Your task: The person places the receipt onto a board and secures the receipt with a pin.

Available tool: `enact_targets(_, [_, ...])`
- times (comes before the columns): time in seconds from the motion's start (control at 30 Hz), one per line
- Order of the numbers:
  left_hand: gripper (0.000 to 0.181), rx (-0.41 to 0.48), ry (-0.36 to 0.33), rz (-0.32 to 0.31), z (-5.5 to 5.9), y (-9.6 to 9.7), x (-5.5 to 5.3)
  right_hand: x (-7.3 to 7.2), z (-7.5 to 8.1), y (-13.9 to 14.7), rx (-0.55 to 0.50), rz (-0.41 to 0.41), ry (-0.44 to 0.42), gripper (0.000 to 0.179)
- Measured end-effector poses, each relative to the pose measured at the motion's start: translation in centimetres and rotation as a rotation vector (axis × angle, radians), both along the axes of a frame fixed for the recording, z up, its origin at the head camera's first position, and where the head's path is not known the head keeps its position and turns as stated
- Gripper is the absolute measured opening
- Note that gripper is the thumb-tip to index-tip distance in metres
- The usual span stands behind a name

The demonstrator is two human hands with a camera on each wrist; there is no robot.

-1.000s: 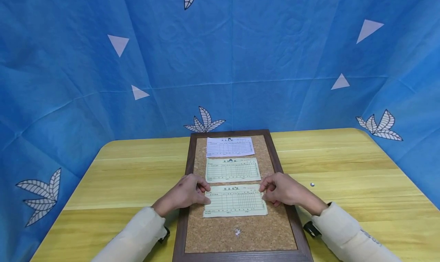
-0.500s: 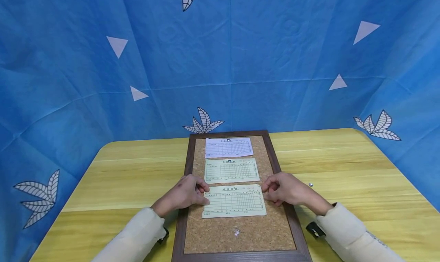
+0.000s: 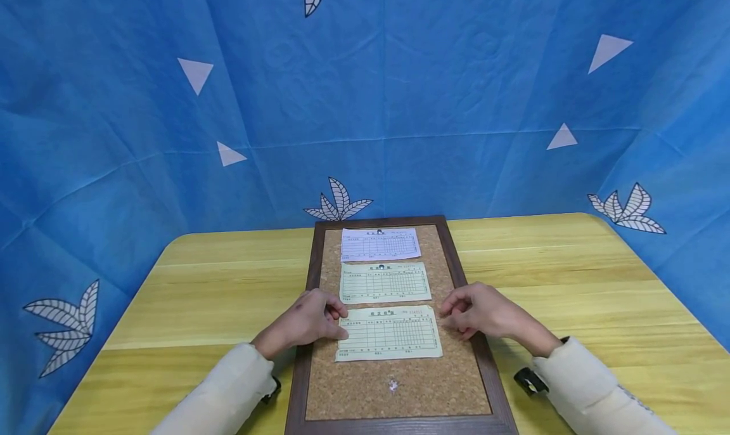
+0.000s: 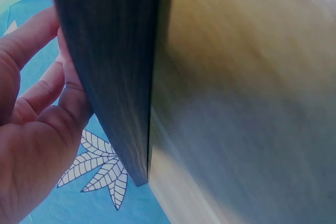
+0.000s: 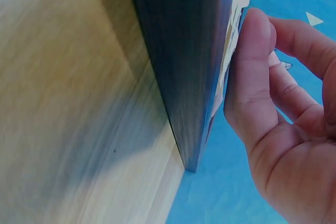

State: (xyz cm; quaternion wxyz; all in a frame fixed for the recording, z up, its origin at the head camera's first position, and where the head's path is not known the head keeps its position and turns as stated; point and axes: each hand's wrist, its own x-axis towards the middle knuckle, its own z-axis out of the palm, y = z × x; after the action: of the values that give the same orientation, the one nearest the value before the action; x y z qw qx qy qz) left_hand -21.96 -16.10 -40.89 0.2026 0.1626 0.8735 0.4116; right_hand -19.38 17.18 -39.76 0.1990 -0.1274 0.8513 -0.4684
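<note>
A pale green receipt slip (image 3: 389, 333) lies on the cork board (image 3: 433, 390), the lowest of three. My left hand (image 3: 310, 316) touches this slip's left edge; thumb and index fingertips rest on it, set apart. Beyond the slip's right edge, my right hand (image 3: 481, 309) hovers over the frame with fingers loosely bent and nothing visible between them. In the right wrist view, its thumb (image 5: 252, 72) and index finger lie close together beside the board's dark frame (image 5: 181, 61). The frame partly covers the left fingertips in the left wrist view.
Higher on the board sit another green slip (image 3: 386, 284) and a lilac slip (image 3: 380, 246), each with a pin near its top. Small clear pins (image 3: 393, 385) lie on the cork below. The wooden table (image 3: 239, 276) meets a blue cloth backdrop (image 3: 433, 92).
My right hand has moved slightly right, off the lowest slip's right edge. The left hand has stayed put. A silver pin on the table at right is now hidden at the right wrist.
</note>
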Motion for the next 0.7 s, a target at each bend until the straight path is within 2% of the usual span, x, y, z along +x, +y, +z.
enact_targets(0.43, [0.02, -0.006, 0.009, -0.005, -0.1, -0.2, -0.1, -0.2, 0.2, 1.0, 0.012, 0.009, 0.05, 0.012])
enact_targets(0.7, [0.021, 0.009, 0.023, -0.026, -0.2, -0.3, -0.1, -0.3, 0.3, 1.5, 0.014, -0.012, 0.033, 0.012])
